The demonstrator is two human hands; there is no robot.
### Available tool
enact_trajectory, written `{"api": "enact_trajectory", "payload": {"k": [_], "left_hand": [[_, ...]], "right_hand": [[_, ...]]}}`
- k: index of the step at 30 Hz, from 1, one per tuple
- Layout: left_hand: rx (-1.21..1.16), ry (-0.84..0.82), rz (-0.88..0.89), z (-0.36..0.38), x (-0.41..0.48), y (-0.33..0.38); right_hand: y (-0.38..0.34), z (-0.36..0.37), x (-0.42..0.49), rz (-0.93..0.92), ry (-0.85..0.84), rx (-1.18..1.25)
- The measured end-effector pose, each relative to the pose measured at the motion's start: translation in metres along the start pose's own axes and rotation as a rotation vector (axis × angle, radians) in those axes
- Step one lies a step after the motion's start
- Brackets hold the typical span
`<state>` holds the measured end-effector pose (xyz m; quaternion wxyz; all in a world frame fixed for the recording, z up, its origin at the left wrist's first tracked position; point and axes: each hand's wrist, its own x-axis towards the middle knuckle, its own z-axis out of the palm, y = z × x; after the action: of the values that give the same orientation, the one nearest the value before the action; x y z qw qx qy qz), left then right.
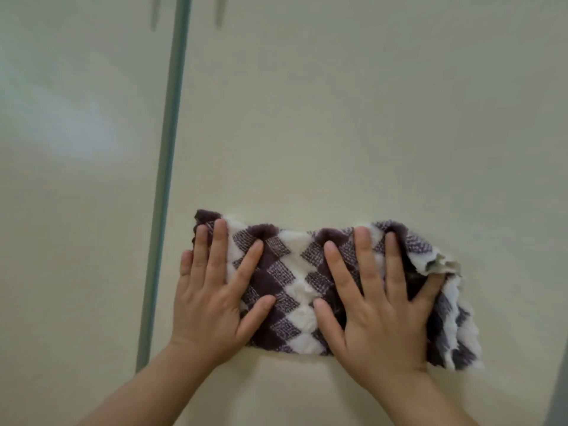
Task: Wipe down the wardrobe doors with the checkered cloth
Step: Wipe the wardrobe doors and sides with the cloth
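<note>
cloth: checkered cloth (pixel 295 290), purple and white, spread flat against the right wardrobe door (pixel 353 118), low in the frame, just right of the door gap (pixel 167 167).
left hand: left hand (pixel 215 299) flat on the cloth's left end, fingers spread apart, palm pressing; outer fingers past the cloth's edge, touching bare door.
right hand: right hand (pixel 378 305) flat on the right half, fingers splayed; little finger tucked under a loose ruffled fold at the right end.
grip: pinned by pressure only, nothing pinched or clamped.
step: likely mid-wipe on the right door; left wardrobe door (pixel 76 149) beside it, handles (pixel 219 10) high up and blurred.
risk, slip: uneven pressure could let the cloth slide out from under a palm and drop.
risk, bunching: loose right end could fold under and drag, leaving streaks or missed patches.
risk, gap: a leftward sweep could snag the cloth's edge in the gap between the doors.
risk, coverage: upper panel beyond easy reach from here, likely to be skipped.
</note>
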<state>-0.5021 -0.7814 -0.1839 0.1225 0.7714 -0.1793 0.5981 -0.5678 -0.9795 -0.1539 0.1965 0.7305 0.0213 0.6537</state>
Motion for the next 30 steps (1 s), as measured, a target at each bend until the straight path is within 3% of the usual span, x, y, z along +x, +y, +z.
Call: {"api": "enact_trajectory", "payload": {"k": [12, 21, 30], "left_hand": [[0.019, 0.089, 0.213, -0.053, 0.218, -0.013], [0.000, 0.121, 0.161, -0.091, 0.377, -0.014], [-0.038, 0.140, -0.005, -0.124, 0.499, -0.014]], "right_hand": [[0.060, -0.010, 0.209, 0.028, 0.040, -0.014], [0.101, -0.018, 0.368, 0.058, 0.056, 0.001], [0.124, -0.026, 0.490, 0.128, 0.038, 0.061]]}}
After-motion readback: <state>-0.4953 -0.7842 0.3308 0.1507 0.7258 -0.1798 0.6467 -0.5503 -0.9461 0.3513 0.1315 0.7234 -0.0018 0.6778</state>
